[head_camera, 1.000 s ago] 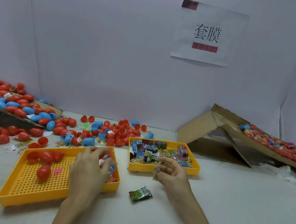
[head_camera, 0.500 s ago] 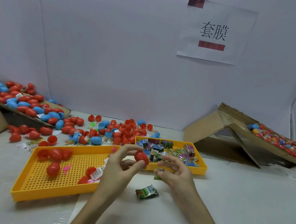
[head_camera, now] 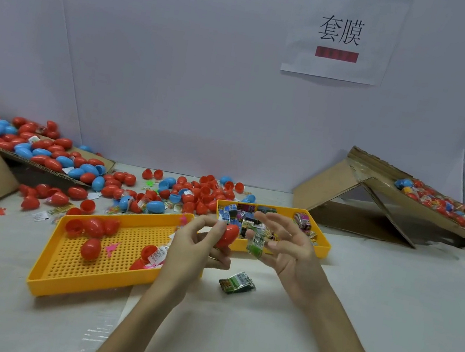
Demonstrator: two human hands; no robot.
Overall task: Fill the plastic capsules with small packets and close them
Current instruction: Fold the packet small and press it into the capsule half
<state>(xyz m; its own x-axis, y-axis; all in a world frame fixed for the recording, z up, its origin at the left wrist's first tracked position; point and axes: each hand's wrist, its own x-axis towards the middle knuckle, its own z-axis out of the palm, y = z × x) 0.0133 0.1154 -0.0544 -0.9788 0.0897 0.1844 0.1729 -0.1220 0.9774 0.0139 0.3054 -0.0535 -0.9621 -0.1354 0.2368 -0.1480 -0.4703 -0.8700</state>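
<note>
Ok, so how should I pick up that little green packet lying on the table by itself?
Come straight down from above and pinch the green packet across its two long edges with thumb and finger. It lies flat on the table, apart from the yellow tray, so both edges look free and a side approach would likely just push it.

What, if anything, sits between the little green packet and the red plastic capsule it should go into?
Nothing visible. The right hand holds the small green packet just beside the red plastic capsule gripped by the left hand, with only a narrow gap between them.
</note>
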